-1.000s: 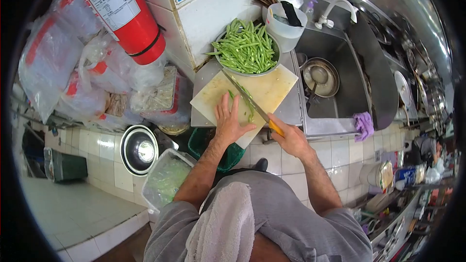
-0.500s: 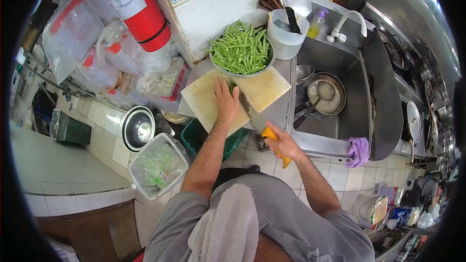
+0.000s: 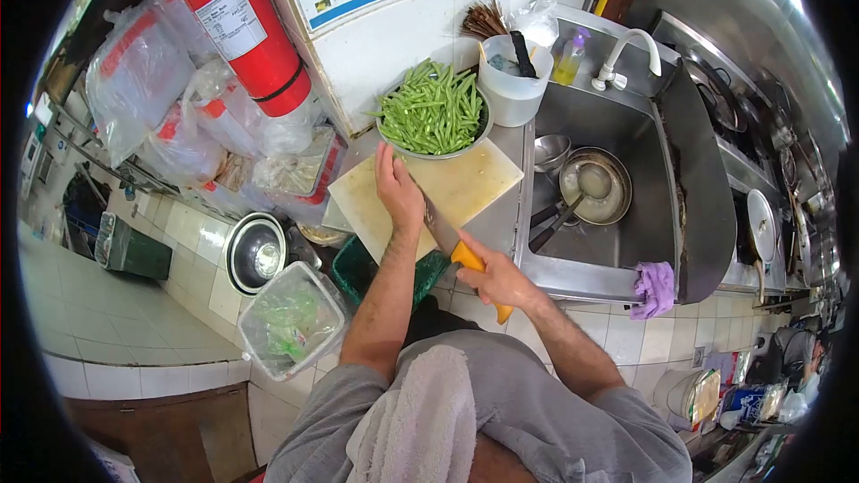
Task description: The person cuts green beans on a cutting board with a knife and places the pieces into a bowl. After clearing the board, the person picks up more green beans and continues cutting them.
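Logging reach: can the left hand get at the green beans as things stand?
Probably yes: the left hand is just short of the bowl, fingertips near its rim, and the green beans heap up uncovered. The knife is by the palm, not between hand and beans.

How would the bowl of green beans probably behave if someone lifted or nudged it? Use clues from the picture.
The bowl may feel fairly weighty, since it is heaped full. Its shiny, metal-looking rim suggests it would stay stiff. A sharp nudge might spill some green beans, as a few poke out past the edge.
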Motion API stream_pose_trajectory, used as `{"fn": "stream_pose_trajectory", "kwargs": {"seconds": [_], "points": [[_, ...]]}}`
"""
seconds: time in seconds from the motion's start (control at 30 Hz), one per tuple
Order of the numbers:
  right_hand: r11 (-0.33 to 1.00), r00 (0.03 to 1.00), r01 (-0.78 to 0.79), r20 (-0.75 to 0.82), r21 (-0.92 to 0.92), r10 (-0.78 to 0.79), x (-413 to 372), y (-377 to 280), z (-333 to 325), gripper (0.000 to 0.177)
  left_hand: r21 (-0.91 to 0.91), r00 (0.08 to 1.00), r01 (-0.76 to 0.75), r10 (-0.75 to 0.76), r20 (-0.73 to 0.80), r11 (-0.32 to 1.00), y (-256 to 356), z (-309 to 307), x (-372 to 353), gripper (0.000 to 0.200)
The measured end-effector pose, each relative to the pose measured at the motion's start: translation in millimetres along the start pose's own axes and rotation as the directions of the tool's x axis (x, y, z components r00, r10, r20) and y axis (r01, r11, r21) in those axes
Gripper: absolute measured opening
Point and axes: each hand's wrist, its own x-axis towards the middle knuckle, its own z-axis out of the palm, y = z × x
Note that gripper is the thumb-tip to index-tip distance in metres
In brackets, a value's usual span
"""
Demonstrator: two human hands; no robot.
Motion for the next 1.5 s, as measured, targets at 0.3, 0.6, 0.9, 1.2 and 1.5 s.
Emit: {"fn": "stream_pose_trajectory", "kwargs": {"seconds": [0.3,0.6,0.9,1.2,1.5], "points": [[0.926,0.938,0.11,-0.27,-0.362,-0.217,35.9,-49.3,-36.5,0.068,-0.193,0.996,-0.085,0.08,-0.033,0.977,26.2,67.2,83.7,0.034],[0.901,0.896,-0.023,-0.408,-0.432,-0.173,54.2,-52.2,-57.6,0.067,0.009,0.959,-0.2,0.193,0.207,0.98,5.5,80.4,82.8,0.036],[0.914,0.854,-0.004,-0.477,-0.405,-0.208,53.3,-34.0,-64.0,0.066,-0.044,0.948,-0.301,0.304,0.099,0.953,3.6,58.1,103.8,0.034],[0.889,0.881,0.165,-0.342,-0.427,-0.328,-14.0,1.1,-73.9,0.058,0.266,0.895,-0.202,0.067,0.441,0.943,-16.2,34.1,199.5,0.025],[0.716,0.924,0.065,-0.23,-0.695,-0.306,-10.3,30.9,-55.7,0.056,0.342,0.703,-0.169,-0.131,0.699,0.924,-54.9,0.0,192.5,0.027]]}}
